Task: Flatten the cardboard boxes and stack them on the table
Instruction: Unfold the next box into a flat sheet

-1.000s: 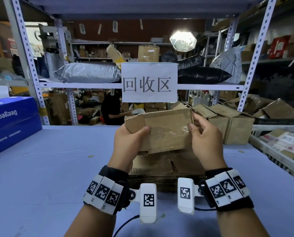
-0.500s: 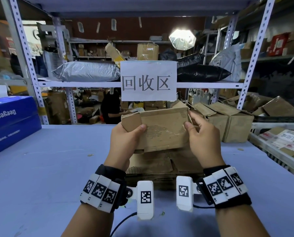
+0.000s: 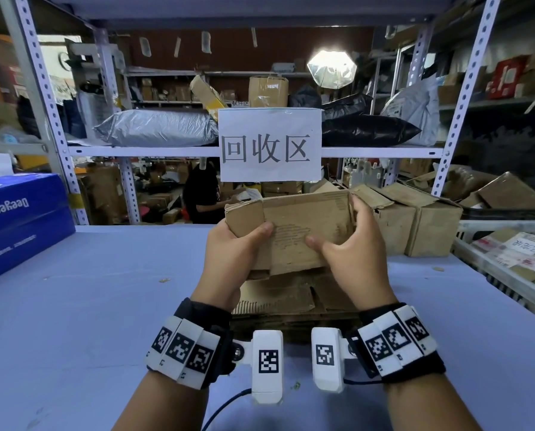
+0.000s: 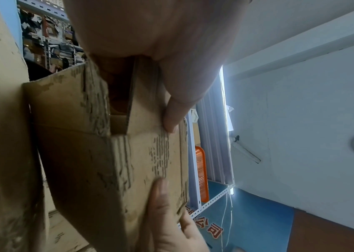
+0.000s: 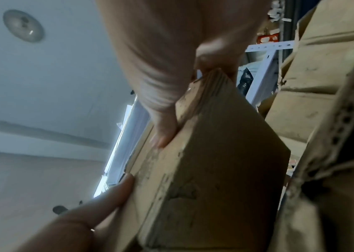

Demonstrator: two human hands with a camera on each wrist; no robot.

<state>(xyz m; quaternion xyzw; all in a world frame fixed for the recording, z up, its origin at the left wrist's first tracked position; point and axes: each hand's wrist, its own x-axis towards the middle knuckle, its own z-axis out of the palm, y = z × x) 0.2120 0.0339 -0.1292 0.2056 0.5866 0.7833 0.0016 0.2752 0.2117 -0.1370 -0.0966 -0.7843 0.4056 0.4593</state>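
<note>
We hold a small worn cardboard box (image 3: pixel 294 225) in the air above the flattened cardboard stack (image 3: pixel 278 298) on the blue table (image 3: pixel 89 306). Our left hand (image 3: pixel 232 253) and right hand (image 3: pixel 350 256) each pinch one end, thumbs on its front face.

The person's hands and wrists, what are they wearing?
Both hands are bare: left hand, right hand. Each wrist carries a black band ringed with white blocks printed with black square markers. A white camera module with its own marker sticks out from each band, and a thin dark cable trails from the left one.
</note>
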